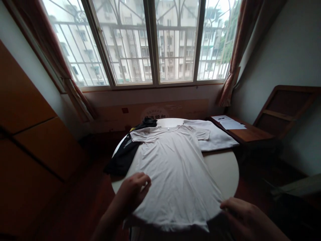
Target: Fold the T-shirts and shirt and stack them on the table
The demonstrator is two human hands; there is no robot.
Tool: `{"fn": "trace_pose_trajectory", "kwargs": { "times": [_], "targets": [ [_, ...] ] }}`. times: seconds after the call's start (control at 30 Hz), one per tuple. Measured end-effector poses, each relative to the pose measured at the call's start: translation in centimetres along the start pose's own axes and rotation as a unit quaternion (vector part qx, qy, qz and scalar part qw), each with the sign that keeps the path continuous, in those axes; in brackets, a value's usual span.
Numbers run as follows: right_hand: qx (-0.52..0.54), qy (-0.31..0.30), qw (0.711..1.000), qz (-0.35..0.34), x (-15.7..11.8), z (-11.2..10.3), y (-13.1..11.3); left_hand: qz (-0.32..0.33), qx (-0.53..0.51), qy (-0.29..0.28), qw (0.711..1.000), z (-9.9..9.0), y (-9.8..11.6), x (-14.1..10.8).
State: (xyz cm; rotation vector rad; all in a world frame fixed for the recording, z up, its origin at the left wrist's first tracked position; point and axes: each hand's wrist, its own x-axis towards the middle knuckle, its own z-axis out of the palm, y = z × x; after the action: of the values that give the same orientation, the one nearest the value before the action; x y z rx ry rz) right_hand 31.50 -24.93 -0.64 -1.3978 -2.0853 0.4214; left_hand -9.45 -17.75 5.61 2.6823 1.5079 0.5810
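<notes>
A white short-sleeved shirt (pixel 175 167) lies spread on a round white table (pixel 227 170), its collar toward the window and its hem over the near edge. My left hand (pixel 136 187) is over the shirt's left side, fingers curled; whether cloth is between them is hidden. At the lower right, my right hand (pixel 238 211) pinches the shirt's right edge near the hem.
Black clothing (pixel 122 157) lies at the table's left, and a folded white cloth (pixel 215 135) at its back right. Papers (pixel 229 123) and a pen rest on a wooden surface (pixel 258 132) to the right. Windows stand behind.
</notes>
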Motion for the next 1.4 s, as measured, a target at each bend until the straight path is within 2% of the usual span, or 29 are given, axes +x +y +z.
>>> {"fn": "trace_pose_trajectory", "kwargs": {
  "times": [0.1, 0.2, 0.37, 0.6, 0.77, 0.87, 1.03, 1.1, 1.2, 1.4],
  "targets": [
    [0.006, -0.054, 0.998, 0.013, -0.9, 0.3, 0.0, 0.122, -0.007, 0.018, 0.992, 3.0, 3.3, -2.8],
    [-0.02, -0.043, 0.999, 0.02, -1.3, 0.4, 0.1, 0.169, -0.019, 0.039, 0.985, 4.7, 4.6, -4.7],
    [-0.059, -0.019, 0.998, -0.023, -1.8, 1.8, -0.9, 0.154, -0.006, 0.065, 0.986, 5.2, 3.9, -6.5],
    [-0.124, -0.022, 0.985, -0.122, -1.5, 5.5, -3.5, 0.139, -0.046, 0.08, 0.986, 4.1, 3.4, -7.6],
    [-0.111, 0.005, 0.986, -0.127, -0.7, 7.3, -5.3, 0.077, -0.139, 0.064, 0.985, 3.2, 3.9, -7.3],
    [-0.097, 0.001, 0.986, -0.135, -0.1, 8.1, -6.9, 0.045, -0.181, 0.054, 0.981, 3.1, 4.1, -7.0],
    [-0.067, -0.024, 0.988, -0.136, 1.5, 9.1, -9.9, -0.013, -0.186, 0.109, 0.976, 4.1, 3.9, -6.9],
    [-0.059, -0.019, 0.99, -0.123, 2.3, 9.4, -10.7, -0.011, -0.174, 0.135, 0.975, 4.6, 3.8, -6.9],
    [-0.058, 0.005, 0.993, -0.098, 3.2, 9.8, -10.6, 0.026, -0.143, 0.153, 0.977, 5.0, 3.6, -6.9],
    [-0.11, 0.039, 0.989, -0.087, 2.6, 10.3, -7.4, 0.107, -0.076, 0.192, 0.973, 4.4, 3.7, -6.5]
  ]
}}
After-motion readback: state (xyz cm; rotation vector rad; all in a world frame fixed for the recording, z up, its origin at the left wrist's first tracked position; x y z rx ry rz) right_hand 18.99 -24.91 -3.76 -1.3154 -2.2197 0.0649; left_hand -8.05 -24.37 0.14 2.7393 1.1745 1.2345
